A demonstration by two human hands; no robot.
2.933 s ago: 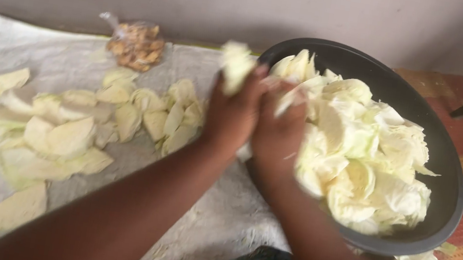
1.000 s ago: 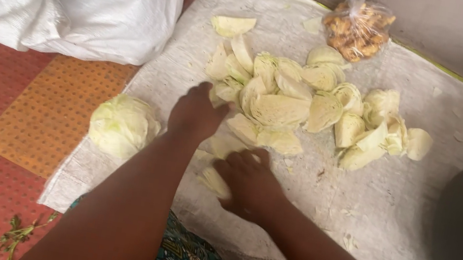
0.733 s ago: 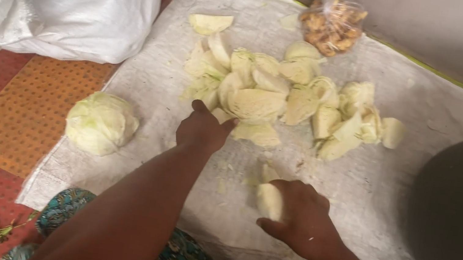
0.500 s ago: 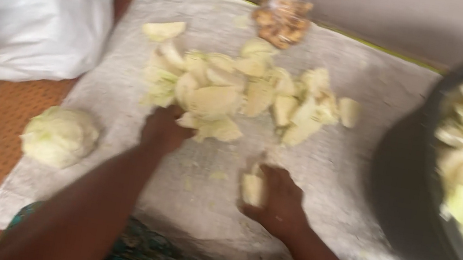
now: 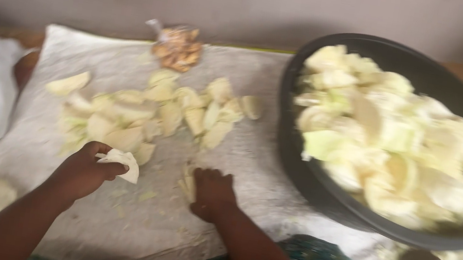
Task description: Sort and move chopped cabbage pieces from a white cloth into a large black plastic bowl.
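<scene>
Hands gathering cabbage pieces off the cloth (image 5: 239, 162).
Left hand (image 5: 82, 171) is pinching a leaf (image 5: 121, 162); right hand (image 5: 212, 194) is closing around pieces (image 5: 188, 182) beside the basin (image 5: 295, 158).

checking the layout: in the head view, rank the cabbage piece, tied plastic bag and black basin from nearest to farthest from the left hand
1. cabbage piece, held in the left hand.
2. tied plastic bag, up at the cloth's far edge.
3. black basin, away to the right.

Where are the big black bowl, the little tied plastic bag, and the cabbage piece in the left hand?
black bowl (image 5: 292, 158), head view, left wall.
plastic bag (image 5: 177, 47), head view, its middle.
cabbage piece (image 5: 122, 162), head view, its middle.
</scene>
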